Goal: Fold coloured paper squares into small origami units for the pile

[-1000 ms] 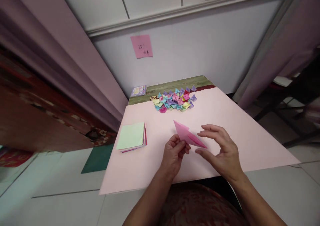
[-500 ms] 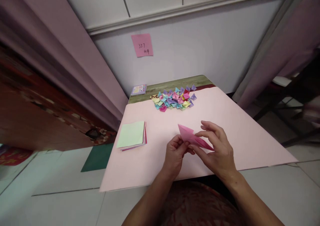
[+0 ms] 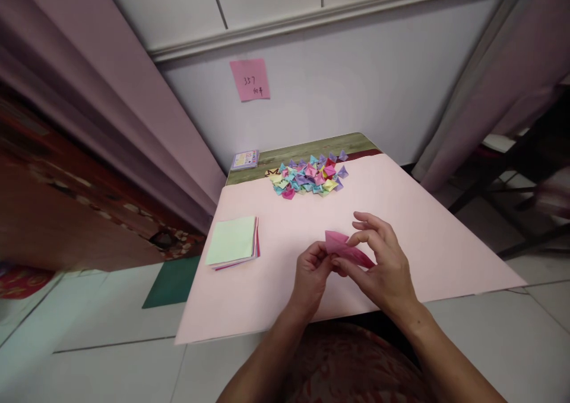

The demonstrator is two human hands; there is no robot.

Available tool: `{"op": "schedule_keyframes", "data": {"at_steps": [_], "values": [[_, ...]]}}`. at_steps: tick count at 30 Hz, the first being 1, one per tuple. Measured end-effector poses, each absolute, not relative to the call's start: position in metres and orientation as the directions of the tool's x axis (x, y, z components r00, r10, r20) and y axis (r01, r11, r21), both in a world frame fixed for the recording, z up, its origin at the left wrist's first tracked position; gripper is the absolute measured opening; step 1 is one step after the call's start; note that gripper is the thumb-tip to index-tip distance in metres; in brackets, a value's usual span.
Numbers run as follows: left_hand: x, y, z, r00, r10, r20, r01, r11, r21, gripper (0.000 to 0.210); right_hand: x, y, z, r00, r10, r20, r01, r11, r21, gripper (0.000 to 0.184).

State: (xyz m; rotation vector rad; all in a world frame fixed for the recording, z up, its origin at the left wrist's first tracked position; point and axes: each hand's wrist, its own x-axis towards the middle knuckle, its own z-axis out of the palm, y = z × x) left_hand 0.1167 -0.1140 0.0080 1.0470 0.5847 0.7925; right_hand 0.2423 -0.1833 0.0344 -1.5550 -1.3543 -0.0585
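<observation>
A pink sheet of folded origami paper (image 3: 341, 246) is held between both hands, above the near part of the table. My left hand (image 3: 312, 272) pinches its lower left edge between thumb and fingers. Across from it, my right hand (image 3: 386, 266) grips the paper's right side, thumb below and index finger on top, with the other fingers raised. Further back lies a pile of small folded paper pieces (image 3: 307, 177) in several colours. To the left of my hands is a stack of square paper (image 3: 231, 241) with a light green sheet on top.
The table (image 3: 401, 213) has a pale pink cover, with a green wood-pattern strip at the back. A small printed packet (image 3: 245, 159) lies at its far left corner. A pink note (image 3: 250, 79) with writing hangs on the white wall. Mauve curtains (image 3: 146, 88) flank the table.
The pink paper looks narrower, its upper left point drawn in and its right tip now less extended. Both hands keep their grip on it; the view has shifted slightly.
</observation>
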Motion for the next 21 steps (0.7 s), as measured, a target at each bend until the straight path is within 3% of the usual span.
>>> {"op": "schedule_keyframes", "data": {"at_steps": [21], "values": [[0.114,-0.116,0.006,0.619,0.784,0.043,-0.188,0.095,0.978,0.018,0.257,-0.183,0.032,0.259,0.720,0.644,0.853,0.142,-0.502,0.014]]}}
